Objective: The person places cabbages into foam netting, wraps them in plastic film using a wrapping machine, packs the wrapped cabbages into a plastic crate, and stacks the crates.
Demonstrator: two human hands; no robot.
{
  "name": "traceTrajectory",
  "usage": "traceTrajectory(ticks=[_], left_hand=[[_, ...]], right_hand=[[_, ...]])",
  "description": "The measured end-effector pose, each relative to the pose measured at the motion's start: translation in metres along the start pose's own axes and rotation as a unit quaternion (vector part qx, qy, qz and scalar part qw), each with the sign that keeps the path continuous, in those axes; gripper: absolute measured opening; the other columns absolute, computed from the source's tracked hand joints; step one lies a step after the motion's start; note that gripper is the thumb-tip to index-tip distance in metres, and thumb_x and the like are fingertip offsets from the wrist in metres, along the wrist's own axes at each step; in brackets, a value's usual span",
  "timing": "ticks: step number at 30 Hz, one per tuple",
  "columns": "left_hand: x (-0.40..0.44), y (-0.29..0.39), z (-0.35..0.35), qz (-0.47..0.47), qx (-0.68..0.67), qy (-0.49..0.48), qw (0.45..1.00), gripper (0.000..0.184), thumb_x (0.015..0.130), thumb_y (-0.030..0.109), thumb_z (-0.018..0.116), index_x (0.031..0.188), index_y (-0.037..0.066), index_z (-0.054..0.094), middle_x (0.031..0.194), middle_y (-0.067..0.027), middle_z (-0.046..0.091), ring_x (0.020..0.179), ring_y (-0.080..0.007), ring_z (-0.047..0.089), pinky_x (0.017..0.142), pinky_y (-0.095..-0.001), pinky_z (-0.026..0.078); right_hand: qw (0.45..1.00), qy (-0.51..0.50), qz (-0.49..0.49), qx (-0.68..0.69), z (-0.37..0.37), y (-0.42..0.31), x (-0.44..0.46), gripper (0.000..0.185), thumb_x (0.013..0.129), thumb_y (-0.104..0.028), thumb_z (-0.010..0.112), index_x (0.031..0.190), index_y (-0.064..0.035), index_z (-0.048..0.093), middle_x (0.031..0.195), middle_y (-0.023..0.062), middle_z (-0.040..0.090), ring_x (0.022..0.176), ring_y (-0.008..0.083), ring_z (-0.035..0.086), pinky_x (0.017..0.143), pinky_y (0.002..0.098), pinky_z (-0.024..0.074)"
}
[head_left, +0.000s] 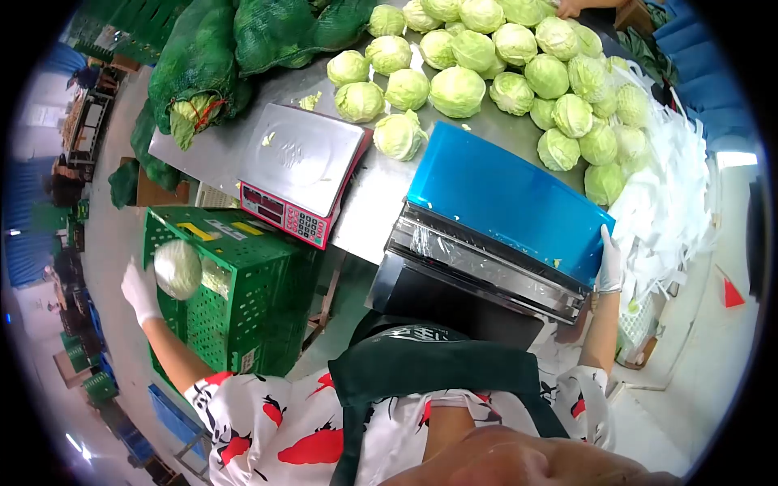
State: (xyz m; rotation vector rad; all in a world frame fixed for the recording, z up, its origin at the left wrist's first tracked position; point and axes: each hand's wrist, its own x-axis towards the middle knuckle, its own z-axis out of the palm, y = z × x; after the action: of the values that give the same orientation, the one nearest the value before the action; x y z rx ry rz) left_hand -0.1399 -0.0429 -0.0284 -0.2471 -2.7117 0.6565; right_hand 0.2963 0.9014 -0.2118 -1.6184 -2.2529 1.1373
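My left hand [142, 292], in a white glove, is beside a film-wrapped cabbage [177, 269] at the open side of a green plastic crate [271, 279]. Its fingers point upward and are not wrapped round the cabbage; whether they touch it I cannot make out. My right hand [610, 263], also gloved, lies with outstretched fingers against the right end of the film wrapping machine, by its blue plate [510, 202]. Clear film [478, 257] runs along the machine's front.
A red-edged digital scale [300, 158] stands on the metal table [369, 215]. Bare cabbages [458, 91] are heaped behind the machine, and green net sacks [194, 73] lie at the back left. White strips [668, 190] pile up at right. Another person's hand [571, 8] shows at the top.
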Motion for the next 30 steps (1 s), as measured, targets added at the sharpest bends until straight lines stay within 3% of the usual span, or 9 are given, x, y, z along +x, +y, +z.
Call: traceTrajectory(ticks=[1,2,4,8,11,13,21,29,30], left_hand=[[0.000,0.018,-0.030,-0.041,0.080,-0.087,0.992,0.038,0.088,0.023,0.067,0.124,0.010,0.066,0.102,-0.0156,0.073,0.090,-0.0363,0.070,0.082,-0.0452,0.055],[0.005,0.034,-0.036,-0.082,0.049,-0.032,0.995,0.038,0.090,0.019,0.068,0.126,0.008,0.066,0.106,-0.0138,0.074,0.097,-0.0304,0.071,0.085,-0.0402,0.055],[0.023,0.124,-0.078,-0.139,-0.311,0.067,0.938,0.037,0.092,0.012,0.068,0.128,0.006,0.066,0.113,-0.0117,0.074,0.104,-0.0223,0.070,0.090,-0.0352,0.054],[0.039,0.350,-0.097,0.161,-0.592,-0.003,0.790,0.063,0.083,0.016,0.075,0.141,0.004,0.051,0.134,-0.0193,0.058,0.122,-0.0325,0.058,0.102,-0.0401,0.047],[0.058,0.489,-0.060,0.269,-0.507,-0.117,0.810,0.097,0.074,0.023,0.084,0.152,0.002,0.031,0.151,-0.0268,0.041,0.135,-0.0398,0.047,0.112,-0.0433,0.040],[0.065,0.544,-0.036,0.312,-0.371,-0.055,0.873,0.106,0.065,0.027,0.089,0.150,-0.003,0.032,0.152,-0.0331,0.033,0.134,-0.0490,0.042,0.114,-0.0478,0.037],[0.116,0.589,-0.036,0.247,-0.472,-0.144,0.834,0.111,0.060,0.037,0.092,0.148,0.000,0.035,0.143,-0.0267,0.046,0.127,-0.0421,0.051,0.103,-0.0439,0.047],[0.126,0.542,-0.093,0.035,-0.829,-0.069,0.554,0.108,0.061,0.028,0.094,0.146,-0.001,0.036,0.138,-0.0216,0.052,0.126,-0.0297,0.054,0.109,-0.0399,0.043],[0.125,0.537,-0.097,0.043,-0.829,-0.051,0.556,0.107,0.061,0.027,0.094,0.146,-0.001,0.036,0.139,-0.0217,0.050,0.127,-0.0300,0.053,0.109,-0.0404,0.043]], right_hand=[[1.000,0.000,0.002,0.010,0.002,0.000,-0.001,0.067,0.093,-0.052,0.063,0.120,0.0098,0.063,0.107,0.0120,0.067,0.092,0.0182,0.061,0.085,0.0304,0.0478],[1.000,0.002,0.003,0.018,0.003,0.001,-0.003,0.067,0.093,-0.052,0.064,0.120,0.0096,0.063,0.107,0.0118,0.067,0.092,0.0181,0.061,0.085,0.0304,0.0478],[1.000,0.001,0.008,0.028,0.004,0.001,-0.002,0.067,0.093,-0.051,0.064,0.121,0.0091,0.062,0.107,0.0115,0.067,0.092,0.0179,0.060,0.085,0.0303,0.0479],[0.999,-0.003,0.012,0.039,0.003,-0.004,-0.002,0.066,0.092,-0.050,0.066,0.122,0.0080,0.062,0.108,0.0109,0.066,0.092,0.0175,0.060,0.085,0.0301,0.0481],[0.999,-0.006,0.015,0.046,0.003,-0.007,-0.006,0.065,0.092,-0.050,0.066,0.123,0.0073,0.062,0.108,0.0104,0.066,0.093,0.0172,0.060,0.086,0.0300,0.0482],[0.999,-0.006,0.017,0.051,0.004,-0.010,-0.008,0.065,0.092,-0.049,0.067,0.123,0.0068,0.062,0.108,0.0100,0.066,0.093,0.0169,0.060,0.086,0.0299,0.0483],[0.997,-0.002,0.026,0.071,0.007,-0.016,-0.012,0.063,0.091,-0.048,0.070,0.126,0.0047,0.061,0.109,0.0087,0.066,0.094,0.0161,0.060,0.087,0.0295,0.0487],[0.992,-0.002,0.035,0.120,0.012,-0.026,-0.013,0.063,0.090,-0.044,0.072,0.128,0.0041,0.061,0.114,0.0081,0.066,0.098,0.0155,0.061,0.087,0.0293,0.0494],[0.992,0.002,0.032,0.121,0.015,-0.025,-0.013,0.062,0.090,-0.044,0.072,0.128,0.0042,0.061,0.115,0.0082,0.066,0.098,0.0154,0.061,0.087,0.0290,0.0495]])
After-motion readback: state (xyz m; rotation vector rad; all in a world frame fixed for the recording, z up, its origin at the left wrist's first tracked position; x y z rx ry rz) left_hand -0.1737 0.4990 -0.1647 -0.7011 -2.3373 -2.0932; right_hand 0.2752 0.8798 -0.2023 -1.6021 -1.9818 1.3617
